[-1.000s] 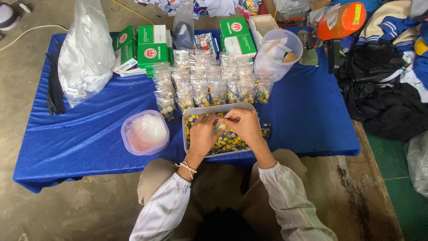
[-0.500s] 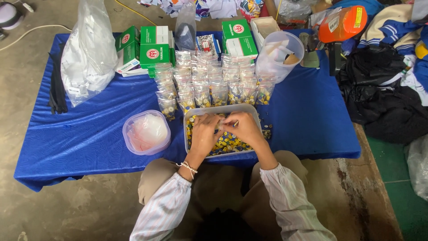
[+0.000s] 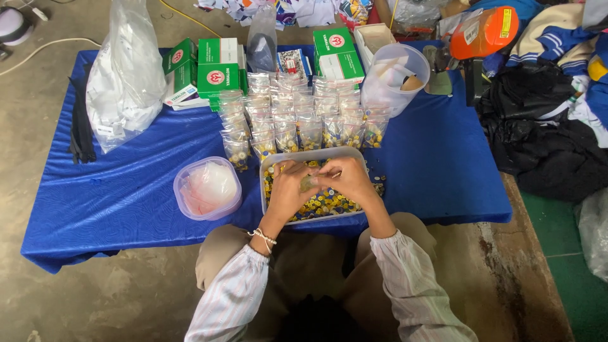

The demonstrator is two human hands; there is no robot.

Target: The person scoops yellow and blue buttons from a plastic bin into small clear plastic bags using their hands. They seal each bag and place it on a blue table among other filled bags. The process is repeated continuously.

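Note:
Both my hands meet over a clear rectangular tray [image 3: 272, 163] full of small yellow, blue and dark round pieces. My left hand [image 3: 288, 190] and my right hand [image 3: 347, 180] pinch a small clear plastic bag [image 3: 310, 183] between their fingertips. The bag is mostly hidden by my fingers. Beyond the tray lie rows of small filled clear bags [image 3: 297, 120] on the blue cloth-covered table [image 3: 126, 183]. A few loose pieces [image 3: 379, 185] lie to the right of the tray.
A round clear container [image 3: 207, 188] with white plastic sits left of the tray. Green-and-white boxes [image 3: 218, 66], a big clear bag [image 3: 126, 76] and a plastic tub [image 3: 394, 77] stand at the back. Dark clothing [image 3: 544, 139] is piled at right.
My hands have drawn closer together over the tray and now pinch the small bag between them. The view has shifted slightly.

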